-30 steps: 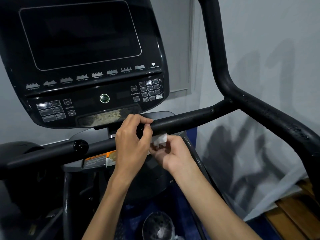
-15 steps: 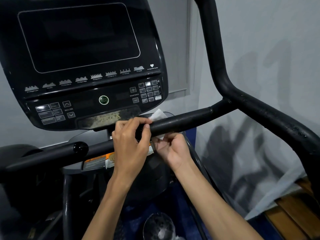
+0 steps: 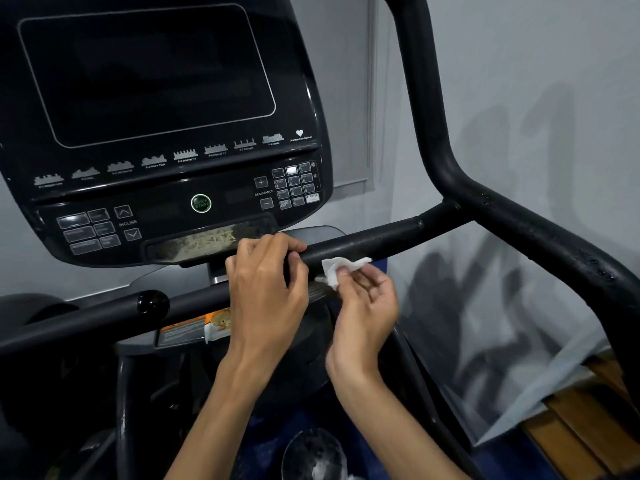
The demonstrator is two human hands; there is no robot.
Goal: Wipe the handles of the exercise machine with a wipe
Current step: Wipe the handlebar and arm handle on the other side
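- The left hand (image 3: 266, 292) is curled over the top of the black handle (image 3: 367, 242) that runs across below the console (image 3: 166, 133), fingers wrapped round the bar and gripping it.
- The right hand (image 3: 363, 306) pinches a small crumpled white wipe (image 3: 341, 270) between thumb and fingertips, palm turned up.
- The wipe sits just under and against the lower front of that handle, immediately right of the left hand; whether it actually presses on the bar at this instant is hard to tell.
- Progress, as a judgement: the wiping looks to be in its early or middle part. Only this short stretch of handle near the console is being worked on.
- The handle shows pale specks and dull patches further right, towards the joint with the tall curved bar (image 3: 433, 133), so that stretch probably still needs doing.
- The sloping bar (image 3: 571, 258) on the right carries droplets or marks and looks untouched.
- The bar with a round knob (image 3: 152, 303) on the left also remains, if it counts as a handle.
- Nothing here shows any handle as clearly finished.
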